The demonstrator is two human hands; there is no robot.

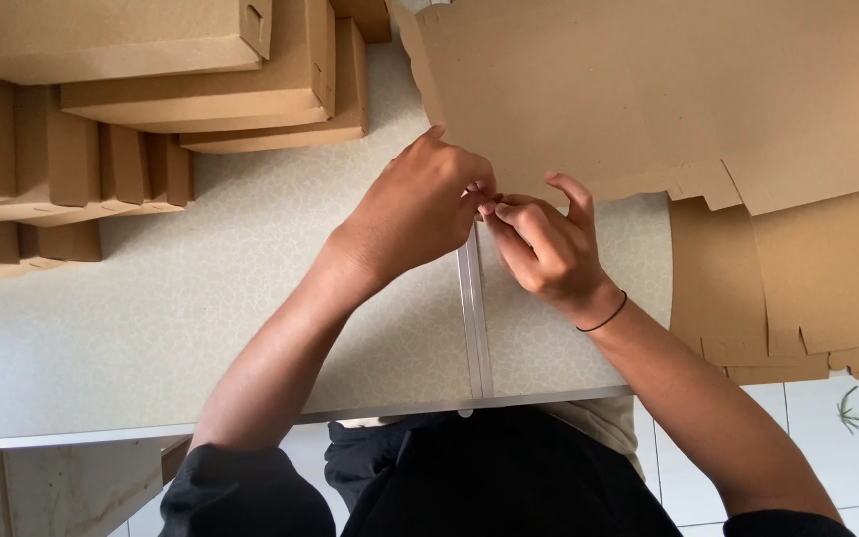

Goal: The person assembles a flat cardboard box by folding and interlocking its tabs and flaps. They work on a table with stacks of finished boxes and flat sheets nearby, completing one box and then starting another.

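My left hand [420, 204] and my right hand [544, 244] meet over the middle of a pale table [151, 308]. Their fingertips pinch together at the near edge of a large flat brown cardboard sheet [648, 89] that lies at the far right of the table. What exactly the fingertips pinch is too small to tell; it sits at the cardboard's lower edge, just above a metal seam strip [474, 318] running down the table. A thin black band circles my right wrist.
Folded brown cardboard boxes [181, 70] are stacked at the far left, with more flat pieces [42, 179] beside them. Further die-cut cardboard sheets [807, 278] overhang the table's right side above a white tiled floor [837, 438].
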